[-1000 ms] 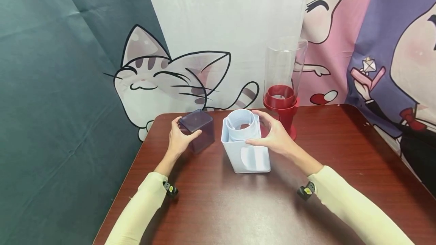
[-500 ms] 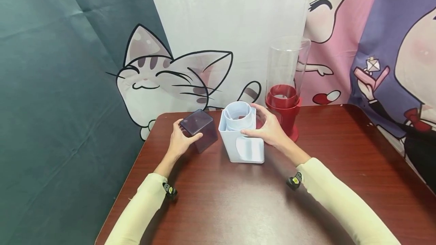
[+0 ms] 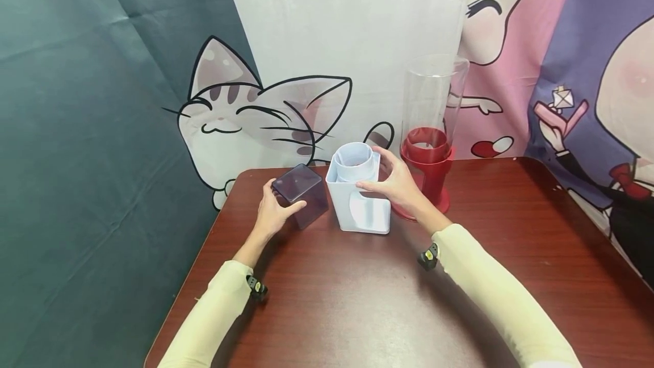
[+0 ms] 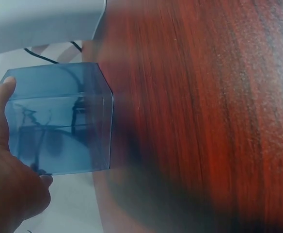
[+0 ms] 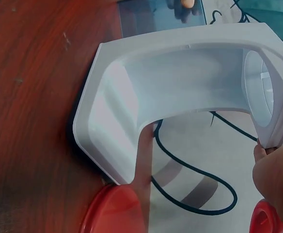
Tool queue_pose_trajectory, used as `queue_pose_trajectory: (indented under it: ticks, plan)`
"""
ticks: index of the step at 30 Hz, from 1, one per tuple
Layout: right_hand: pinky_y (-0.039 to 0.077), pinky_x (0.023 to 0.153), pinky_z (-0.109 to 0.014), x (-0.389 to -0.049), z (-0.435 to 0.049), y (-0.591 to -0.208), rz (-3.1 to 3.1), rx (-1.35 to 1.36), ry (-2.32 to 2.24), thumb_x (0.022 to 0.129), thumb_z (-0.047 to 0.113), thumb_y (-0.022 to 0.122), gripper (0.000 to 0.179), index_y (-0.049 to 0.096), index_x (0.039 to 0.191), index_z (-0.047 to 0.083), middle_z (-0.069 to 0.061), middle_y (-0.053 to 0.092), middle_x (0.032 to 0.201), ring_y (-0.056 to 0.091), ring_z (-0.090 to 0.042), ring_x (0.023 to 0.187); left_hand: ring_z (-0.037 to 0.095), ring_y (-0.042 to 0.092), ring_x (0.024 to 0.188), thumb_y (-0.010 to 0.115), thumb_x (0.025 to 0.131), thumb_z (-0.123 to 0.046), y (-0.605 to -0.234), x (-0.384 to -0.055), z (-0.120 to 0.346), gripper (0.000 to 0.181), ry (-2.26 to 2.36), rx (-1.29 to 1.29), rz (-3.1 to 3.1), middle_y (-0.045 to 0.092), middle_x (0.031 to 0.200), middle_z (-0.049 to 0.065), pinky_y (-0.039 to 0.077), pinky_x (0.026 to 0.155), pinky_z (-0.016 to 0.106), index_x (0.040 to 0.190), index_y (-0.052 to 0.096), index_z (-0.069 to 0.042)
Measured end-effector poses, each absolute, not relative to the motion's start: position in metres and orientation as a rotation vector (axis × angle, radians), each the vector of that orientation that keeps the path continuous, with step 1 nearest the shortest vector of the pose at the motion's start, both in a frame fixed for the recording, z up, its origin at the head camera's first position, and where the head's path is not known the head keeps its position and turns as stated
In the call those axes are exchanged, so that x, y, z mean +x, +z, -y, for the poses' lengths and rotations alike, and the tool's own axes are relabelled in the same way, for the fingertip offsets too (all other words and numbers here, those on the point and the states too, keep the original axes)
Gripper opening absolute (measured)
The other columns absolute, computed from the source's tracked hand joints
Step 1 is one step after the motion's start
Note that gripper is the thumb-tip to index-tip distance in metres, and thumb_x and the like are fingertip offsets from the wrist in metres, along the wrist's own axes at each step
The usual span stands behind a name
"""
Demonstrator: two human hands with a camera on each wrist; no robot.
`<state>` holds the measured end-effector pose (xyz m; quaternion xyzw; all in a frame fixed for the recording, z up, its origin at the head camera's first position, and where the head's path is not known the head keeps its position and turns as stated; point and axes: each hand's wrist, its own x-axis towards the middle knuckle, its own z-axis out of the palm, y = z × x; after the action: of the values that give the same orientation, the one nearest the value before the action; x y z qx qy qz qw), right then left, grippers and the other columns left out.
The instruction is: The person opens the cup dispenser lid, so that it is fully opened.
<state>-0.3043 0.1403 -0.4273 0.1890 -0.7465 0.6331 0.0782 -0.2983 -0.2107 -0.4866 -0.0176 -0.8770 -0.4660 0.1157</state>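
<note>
My left hand (image 3: 269, 212) holds a dark see-through plastic box (image 3: 313, 203) by its upper part, thumb on the near side. In the left wrist view the box (image 4: 59, 121) lies between thumb and fingers, its lower edge close to the tabletop. To its right stands a white plastic stand (image 3: 343, 206) with a round collar on top and a hollow cut into its front. My right hand (image 3: 399, 186) grips the stand near its top, thumb in front and fingers behind. The right wrist view shows the stand's curved hollow and wide foot (image 5: 115, 126).
Behind the right hand stands a red dispenser base (image 3: 434, 178) with a tall clear cylinder (image 3: 434, 92) on it. Its round red foot (image 5: 113, 213) is close beside the white stand. A cloth backdrop (image 3: 337, 33) hangs just behind the brown table's (image 3: 327, 300) far edge.
The right hand has moved the white stand away from me and slightly left, bringing it nearer the dark box. My left hand and the box have stayed almost in place.
</note>
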Motion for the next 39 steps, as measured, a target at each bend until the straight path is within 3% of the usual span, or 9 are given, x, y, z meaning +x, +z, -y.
queue_pose_trajectory:
  ticks: [22, 27, 34, 39]
  plan:
    - [0.040, 0.119, -0.052, -0.334, -0.139, -0.427, 2.356, 0.479, 1.879, 0.086, 0.014, 0.091, 0.106, 0.024, 0.168, 0.004, -0.017, 0.040, 0.167, 0.043, -0.035, 0.151, 0.037, 0.054, 0.134, 0.093, 0.081, -0.040, -0.489, -0.295, 0.208, 0.114, -1.351, -0.060, 2.551, 0.058, 0.144, 0.021, 0.039, 0.116, 0.055, 0.165, 0.022, -0.008]
    - [0.041, 0.118, -0.050, -0.337, -0.142, -0.427, 2.326, 0.501, 1.874, 0.088, 0.016, 0.090, 0.103, 0.026, 0.168, 0.005, -0.014, 0.037, 0.169, 0.042, -0.031, 0.152, 0.038, 0.052, 0.139, 0.092, 0.083, -0.041, -0.490, -0.294, 0.208, 0.116, -1.368, -0.071, 2.556, 0.057, 0.148, 0.022, 0.037, 0.119, 0.055, 0.167, 0.019, -0.008]
    - [0.048, 0.112, -0.048, -0.338, -0.144, -0.427, 2.291, 0.502, 1.825, 0.088, 0.016, 0.090, 0.093, 0.038, 0.165, 0.008, -0.014, 0.049, 0.161, 0.053, -0.032, 0.144, 0.033, 0.046, 0.148, 0.090, 0.086, -0.040, -0.490, -0.295, 0.209, 0.114, -1.393, -0.087, 2.564, 0.050, 0.159, 0.020, 0.032, 0.123, 0.051, 0.168, 0.017, -0.010]
    - [0.046, 0.113, -0.052, -0.337, -0.140, -0.430, 2.243, 0.464, 1.798, 0.087, 0.016, 0.091, 0.086, 0.046, 0.161, 0.008, -0.015, 0.055, 0.156, 0.056, -0.032, 0.140, 0.030, 0.037, 0.154, 0.087, 0.090, -0.035, -0.492, -0.298, 0.209, 0.112, -1.444, -0.110, 2.549, 0.039, 0.166, 0.021, 0.031, 0.126, 0.043, 0.170, 0.013, -0.008]
